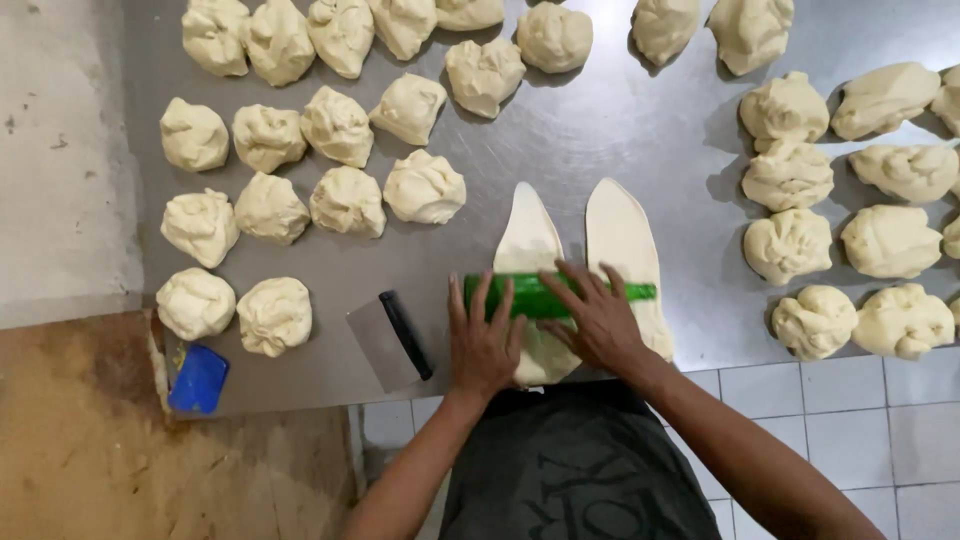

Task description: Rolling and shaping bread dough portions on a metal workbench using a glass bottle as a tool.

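While both hands are pressing down at the near edge, the steel table (620, 120) is filling most of the view, its surface lying dull grey and lightly smeared. Dough lumps are sitting on it in two groups: a larger left batch (335, 125) spreading from 9 to 12 o'clock of the hands in rough rows, and a right batch (850, 200) sitting at 2 o'clock, well apart from the first. Between the groups, two dough strips are lying side by side, running away from the person: the left strip (530, 235) is narrowing to a rounded tip, the right strip (620, 230) is lying just beside it, a thin gap showing between them.

Across the near ends of both strips a green roller (545, 296) is lying crosswise, touching the dough. The left hand (483, 345) is resting on the roller's left part, fingers spread flat and extended, not curled round it. The right hand (598, 318) is lying over the roller's middle, fingers likewise splayed open, palm down; the roller's right end is sticking out past it at 3 o'clock.

At 9 o'clock of the left hand, just beside it, a metal scraper (383, 343) with a black handle is lying flat on the table. Further out at 9 o'clock, at the table's corner, a small blue scraper (198, 378) is sitting apart from everything else, below two dough lumps.
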